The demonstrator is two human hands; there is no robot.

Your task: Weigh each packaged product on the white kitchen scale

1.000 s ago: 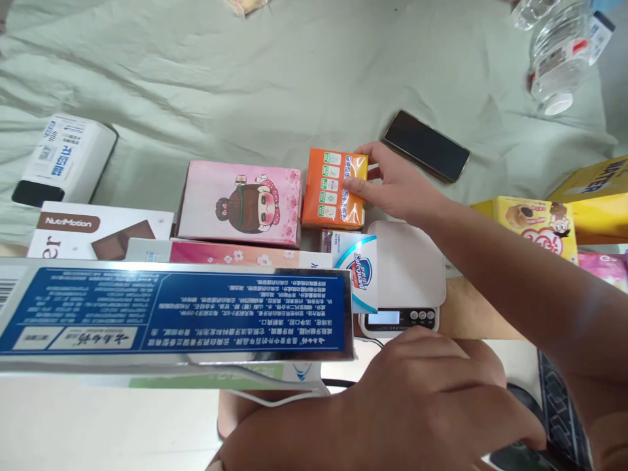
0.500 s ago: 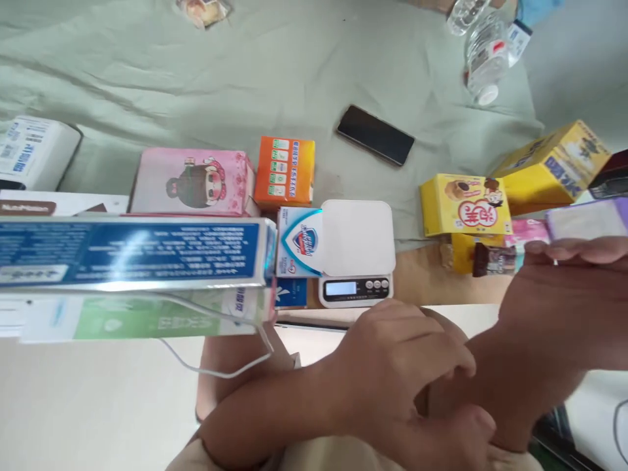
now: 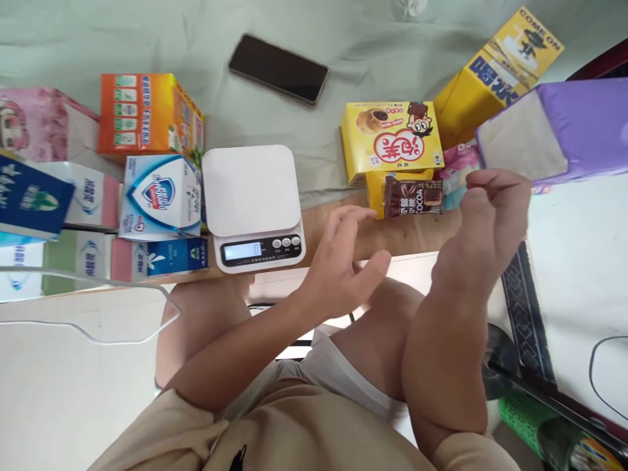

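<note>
Holding view on my feed: right hand (image 3: 490, 216) is up at the right side, fingers (image 3: 498, 180) curled against the lower edge of the purple pack (image 3: 583, 124). It looks like a pinch on that near corner, thumb under and fingers over, though the contact itself is partly hidden. The pack is in the air, tilted, pale end face toward the camera, above and right of the brown chocolate packet (image 3: 413, 196), not touching it.

Left hand (image 3: 343, 261) is empty, fingers spread, palm loose. It hovers at the table edge just right of the white scale (image 3: 250, 190), touching nothing. The scale's plate is bare and its display is lit; I can't read the digits.

Around: yellow snack box (image 3: 392, 140) behind the chocolate packet, tall yellow box (image 3: 495, 65) lying at an angle behind that, phone (image 3: 278, 69) on the green cloth (image 3: 343, 33), orange box (image 3: 147, 114) and blue-and-white soap box (image 3: 159, 196) left of the scale.

My read of the step: pack picked up and mid-carry, not set anywhere. Any move toward the scale calls for passing over the snack boxes and landing the pack flat and centred, since it looks wider than the plate; the free hand is close enough to steady it.
</note>
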